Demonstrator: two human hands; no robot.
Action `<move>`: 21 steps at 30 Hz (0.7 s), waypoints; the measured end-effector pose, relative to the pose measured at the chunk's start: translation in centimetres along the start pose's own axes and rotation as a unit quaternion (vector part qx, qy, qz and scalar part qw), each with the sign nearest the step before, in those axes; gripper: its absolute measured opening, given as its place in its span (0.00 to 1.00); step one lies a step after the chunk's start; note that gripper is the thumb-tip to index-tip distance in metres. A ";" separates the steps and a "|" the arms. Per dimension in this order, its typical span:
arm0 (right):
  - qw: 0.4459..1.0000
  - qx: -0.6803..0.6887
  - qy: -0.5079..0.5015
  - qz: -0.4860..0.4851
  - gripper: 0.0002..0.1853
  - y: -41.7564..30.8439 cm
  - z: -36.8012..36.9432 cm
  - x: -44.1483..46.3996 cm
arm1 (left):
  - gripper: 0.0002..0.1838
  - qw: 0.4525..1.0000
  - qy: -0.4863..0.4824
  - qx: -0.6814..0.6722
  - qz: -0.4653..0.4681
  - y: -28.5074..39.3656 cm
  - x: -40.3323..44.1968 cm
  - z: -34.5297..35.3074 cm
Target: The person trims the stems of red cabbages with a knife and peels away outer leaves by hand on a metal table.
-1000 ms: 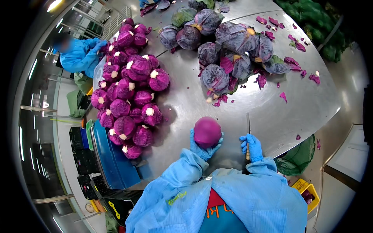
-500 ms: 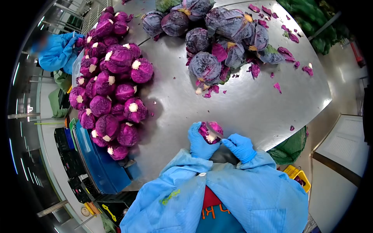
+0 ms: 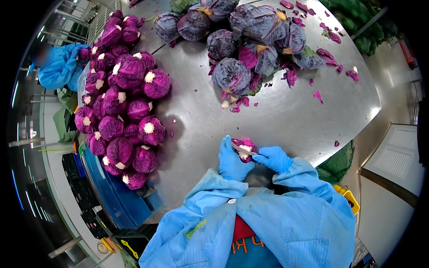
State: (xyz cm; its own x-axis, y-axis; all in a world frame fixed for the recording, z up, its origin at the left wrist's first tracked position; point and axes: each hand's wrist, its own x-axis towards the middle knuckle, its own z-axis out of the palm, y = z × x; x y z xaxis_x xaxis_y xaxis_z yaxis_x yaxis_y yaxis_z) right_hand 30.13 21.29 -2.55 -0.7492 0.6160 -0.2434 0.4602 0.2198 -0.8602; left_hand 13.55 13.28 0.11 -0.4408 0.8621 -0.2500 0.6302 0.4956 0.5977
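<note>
My left hand, in a blue glove, is wrapped round a red cabbage at the near edge of the metal table. The pale cut stem end of the cabbage faces up. A knife is in my gloved right hand, its fingers closed on the handle. The blade lies across the cabbage at the white stem. To the left are piled trimmed purple cabbages with white stem ends. Ahead lie several untrimmed cabbages with dull, bluish outer leaves.
Torn leaf scraps lie on the metal table. A blue bin stands at the left edge, a green mesh sack and a yellow crate at the right. Another person in blue works at the far left.
The knife blade has turned flatter across the cabbage's stem, and my right hand has shifted slightly. The whole view has moved a little, with the piles now farther left.
</note>
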 end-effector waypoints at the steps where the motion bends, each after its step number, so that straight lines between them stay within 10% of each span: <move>1: 1.000 0.015 -0.006 0.011 0.23 -0.1 -0.1 0.2 | 0.63 1.000 -0.007 -0.012 -0.012 0.2 0.1 -0.2; 16: 0.959 -0.271 0.070 0.038 0.23 -2.0 0.6 1.4 | 0.63 0.993 -0.081 -0.047 -0.070 0.5 1.5 -1.0; 21: 0.989 -0.002 0.125 0.074 0.25 0.2 2.2 1.1 | 0.52 0.996 -0.041 -0.025 -0.070 1.6 1.3 -1.8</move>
State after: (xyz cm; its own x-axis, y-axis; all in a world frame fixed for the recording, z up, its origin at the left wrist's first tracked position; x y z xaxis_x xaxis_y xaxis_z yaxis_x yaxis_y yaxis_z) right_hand 28.37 20.35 -3.96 -0.5331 0.8089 -0.2479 0.5578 0.1157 -0.8219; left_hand 12.89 15.01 2.10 -0.4680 0.7914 -0.3934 0.5326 0.6078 0.5890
